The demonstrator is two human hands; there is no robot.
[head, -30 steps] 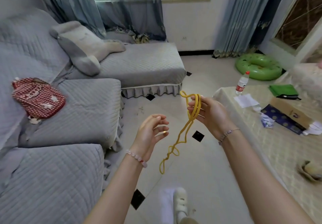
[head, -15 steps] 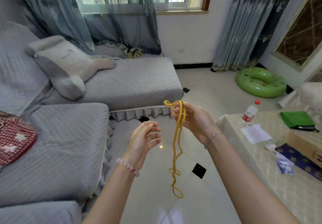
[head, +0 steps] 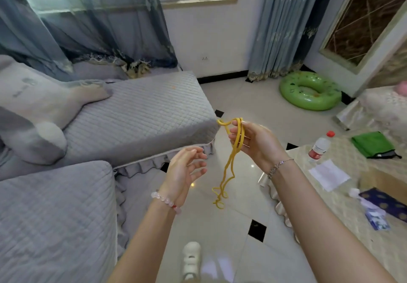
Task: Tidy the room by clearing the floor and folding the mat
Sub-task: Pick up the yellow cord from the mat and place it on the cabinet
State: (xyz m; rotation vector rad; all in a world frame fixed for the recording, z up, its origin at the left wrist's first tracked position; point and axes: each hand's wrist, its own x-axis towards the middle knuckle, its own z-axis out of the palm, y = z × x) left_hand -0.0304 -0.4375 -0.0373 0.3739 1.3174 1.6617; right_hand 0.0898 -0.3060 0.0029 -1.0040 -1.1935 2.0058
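Pale floor tiles with small black insets lie underfoot, a white shoe at the bottom edge. Above them the left hand is raised, its grip loosely spread and holding nothing, just beside a yellow cord. That cord is looped several times over the right hand, whose grip is curled round the coils at the top; the rest dangles in limp, tangled strands, clear of the floor. It looks light, soft and possibly rubbery, though the material is hard to tell, so it should be gathered at the hanging loops, not by the tail end. Farther off, a green swim ring lies on the floor by the curtains.
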